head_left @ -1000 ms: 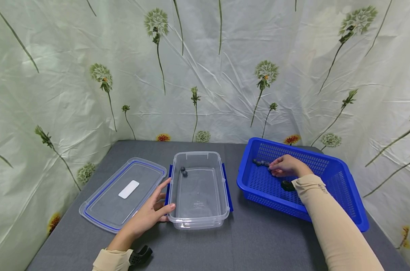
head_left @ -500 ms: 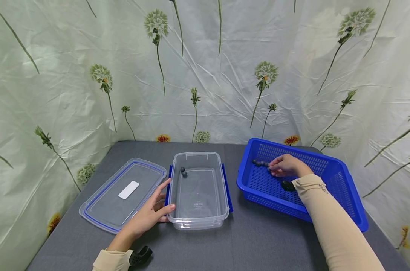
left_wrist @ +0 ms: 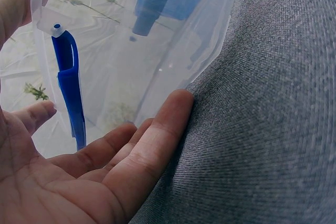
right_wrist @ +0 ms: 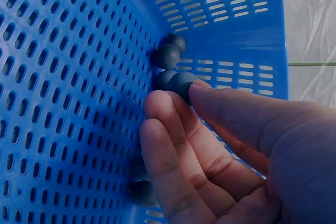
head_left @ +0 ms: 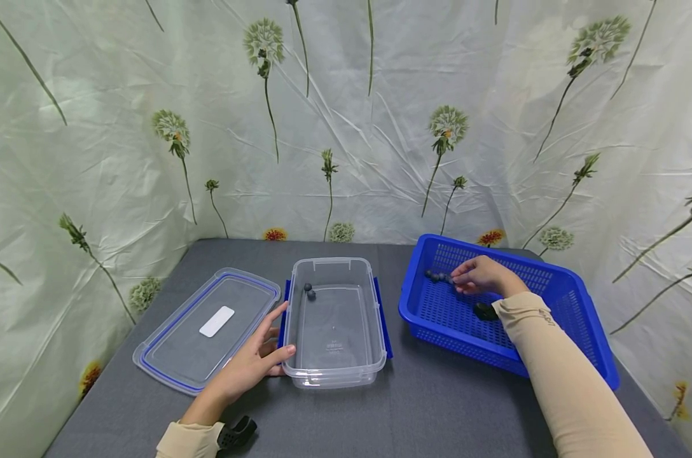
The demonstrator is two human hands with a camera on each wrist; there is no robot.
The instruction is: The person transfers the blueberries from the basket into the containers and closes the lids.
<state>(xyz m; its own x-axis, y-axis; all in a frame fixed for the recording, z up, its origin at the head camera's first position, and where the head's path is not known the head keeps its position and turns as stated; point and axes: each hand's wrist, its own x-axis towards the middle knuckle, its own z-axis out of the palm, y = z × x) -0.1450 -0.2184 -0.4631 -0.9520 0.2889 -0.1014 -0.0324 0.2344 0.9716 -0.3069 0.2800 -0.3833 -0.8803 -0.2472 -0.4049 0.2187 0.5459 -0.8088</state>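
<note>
"Thumb and fingertips of the right hand (head_left: pixel 486 278) appear to be together in a pinch on one blueberry (right_wrist: pixel 182 84), though the far side of the fruit is hidden"

"Where does that berry sit?"

"Inside the blue basket (head_left: pixel 440 312), where floor meets wall, touching its neighbours (right_wrist: pixel 167 56) in a tight row. At least one loose berry (right_wrist: pixel 143 193) shows lower down, just beside the fingers"

"How should such a pick be handled?"

"Lightly, one would judge. Something that round could roll or slip, so soft pads square on its sides would serve better than nails, and a straight lift should leave the rest of the row undisturbed"

"And the left hand (head_left: pixel 244 372)?"

"Its fingers are spread against the side of the clear box (head_left: pixel 334 356), thumb over the rim: a steadying touch, by the look of it, and enough for so light a tub. Two berries (head_left: pixel 311 294) lie in there, near the far left"

"What about the surfaces?"

"Berries dark and matt, with a dusty bloom; basket moulded in hard plastic, pierced with rounded slots; box glassy and round-cornered, with a glossy blue clip (left_wrist: pixel 71 90). Beside it the lid (head_left: pixel 194 362) lies flat, edged in blue, on coarse grey woven cloth (left_wrist: pixel 273 103)"
</note>
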